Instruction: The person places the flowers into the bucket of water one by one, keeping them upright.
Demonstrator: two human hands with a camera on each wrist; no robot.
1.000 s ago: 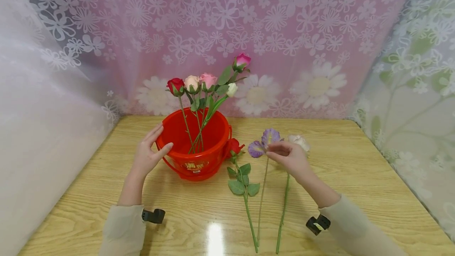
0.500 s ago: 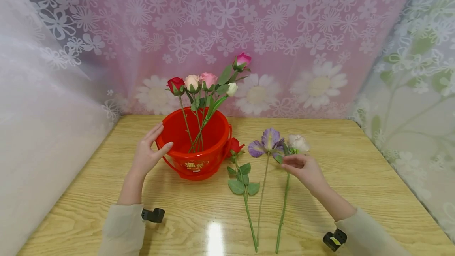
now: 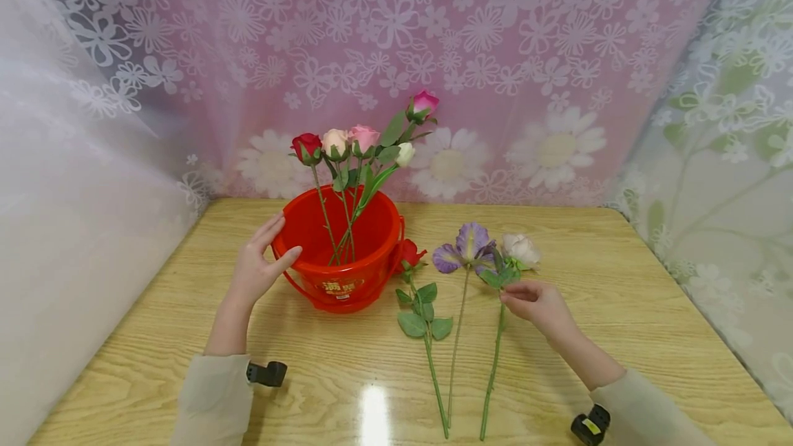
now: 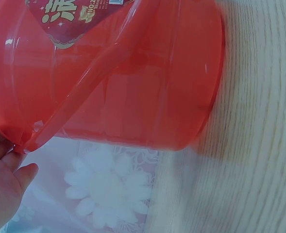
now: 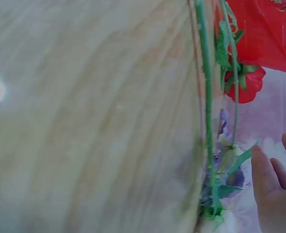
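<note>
My left hand [image 3: 257, 263] rests on the left rim of a red plastic bucket [image 3: 347, 288], fingers at the outer edge and thumb near the front. In the left wrist view its thumb [image 4: 26, 175] stands clear of the bucket wall. My right hand [image 3: 542, 305] is at the upper stem of a white rose [image 3: 520, 250] lying on the table, beside its leaves. A leaf [image 5: 242, 158] meets a fingertip in the right wrist view, where finger and thumb stand apart. To the left lie a purple iris [image 3: 461, 250] and a red rose [image 3: 410, 253].
Several stems stand in the bucket: a red rose [image 3: 306, 149], a cream rose [image 3: 335, 144], a pink rose [image 3: 363, 137], a magenta rose [image 3: 423, 106] and a white tulip bud [image 3: 405, 154]. The wooden table [image 3: 607, 281] ends at a flowered curtain [image 3: 483, 33].
My right hand has moved from the iris bloom rightward and down to the white rose's stem below its bloom. The left hand and bucket have stayed in place.
</note>
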